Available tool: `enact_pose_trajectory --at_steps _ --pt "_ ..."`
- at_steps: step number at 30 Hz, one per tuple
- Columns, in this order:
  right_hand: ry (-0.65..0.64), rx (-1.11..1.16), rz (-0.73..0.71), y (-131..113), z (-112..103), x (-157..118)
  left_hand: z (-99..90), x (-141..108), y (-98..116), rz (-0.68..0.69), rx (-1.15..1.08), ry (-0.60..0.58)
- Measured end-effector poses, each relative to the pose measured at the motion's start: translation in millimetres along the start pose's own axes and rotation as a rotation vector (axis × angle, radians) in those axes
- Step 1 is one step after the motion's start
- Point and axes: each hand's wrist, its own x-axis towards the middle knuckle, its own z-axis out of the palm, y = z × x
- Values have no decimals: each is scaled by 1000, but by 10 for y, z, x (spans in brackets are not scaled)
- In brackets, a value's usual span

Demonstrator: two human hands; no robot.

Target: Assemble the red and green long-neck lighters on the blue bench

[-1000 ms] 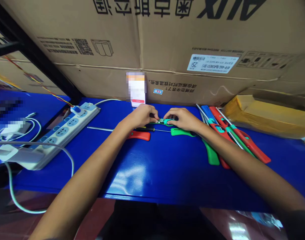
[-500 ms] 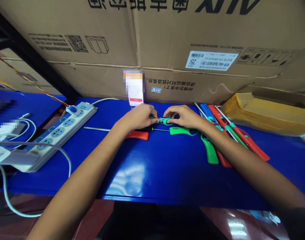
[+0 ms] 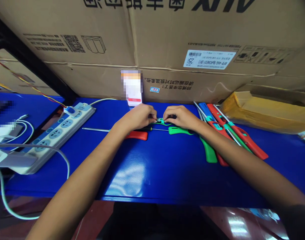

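Note:
Between my hands, at the back of the blue table, is an opened green lighter casing [image 3: 162, 122] with small parts showing inside. My left hand [image 3: 142, 116] pinches its left end, fingers closed. My right hand [image 3: 180, 116] has thumb and fingertips closed at its right end; whatever tiny part they may hold there is hidden. Just in front lies another green casing piece [image 3: 178, 130], near the thin shaft of a screwdriver [image 3: 159, 129]. A red-handled lighter [image 3: 137, 135] with a long metal tube rests partly under my left wrist.
Several red, green and blue long lighters [image 3: 252, 146] lie in a pile by my right forearm. Behind it stands a yellow-taped carton [image 3: 267, 113]. A phone [image 3: 134, 90] leans on the big cardboard box [image 3: 97, 78]. At left are a power strip [image 3: 55, 133] and white cables [image 3: 67, 160].
My right thumb and fingertips have drawn closer together on the green casing. The view has shifted slightly; the other things stay in place.

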Motion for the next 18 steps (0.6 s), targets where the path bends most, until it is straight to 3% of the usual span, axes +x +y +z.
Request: enact_pose_trajectory --at_steps 9,18 --pt "-18 7 21 -1 -27 -1 23 15 10 -20 -39 22" --pt "-9 -61 -56 25 -15 -26 66 16 -6 -49 -78 50"
